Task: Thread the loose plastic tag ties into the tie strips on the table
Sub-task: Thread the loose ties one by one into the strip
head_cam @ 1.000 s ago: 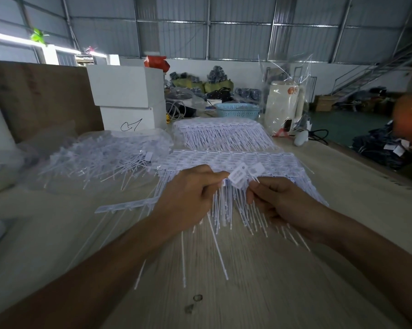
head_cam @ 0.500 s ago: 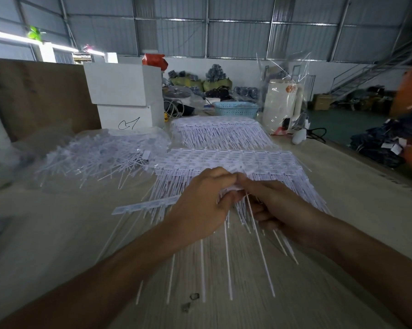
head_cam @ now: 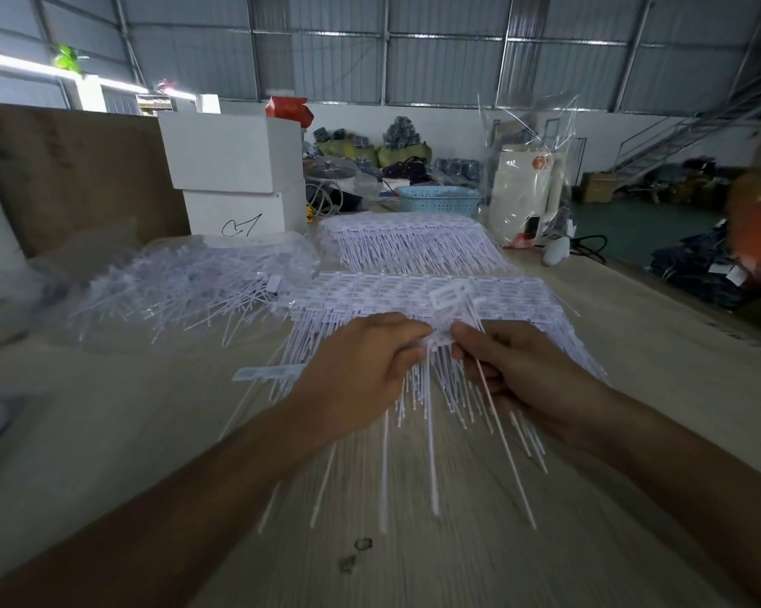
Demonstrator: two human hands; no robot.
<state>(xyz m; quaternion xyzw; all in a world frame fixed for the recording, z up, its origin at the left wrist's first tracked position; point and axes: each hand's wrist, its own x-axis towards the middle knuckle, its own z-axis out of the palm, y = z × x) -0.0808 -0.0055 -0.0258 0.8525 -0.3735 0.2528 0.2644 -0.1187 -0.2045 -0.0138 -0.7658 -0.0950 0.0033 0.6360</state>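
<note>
Over the near edge of the strips point(head_cam: 418, 296), both hands meet at one spot: the left hand point(head_cam: 365, 375) pinches a strip head, the right hand point(head_cam: 514, 375) pinches a loose tie point(head_cam: 497, 427) whose tail slants toward the viewer. Threading looks to be under way on this tie (whether its tip has entered the slot cannot be told). Next, by the look of it, comes feeding it through and seating it without bending. Left of the strips lies the heap of loose ties point(head_cam: 185, 291) in clear plastic; behind them, a second stack point(head_cam: 409, 243), white boxes point(head_cam: 234, 168) and a blue basket point(head_cam: 440, 204). Hanging tails crowd the table point(head_cam: 633, 344) beneath the hands and could snag.
</note>
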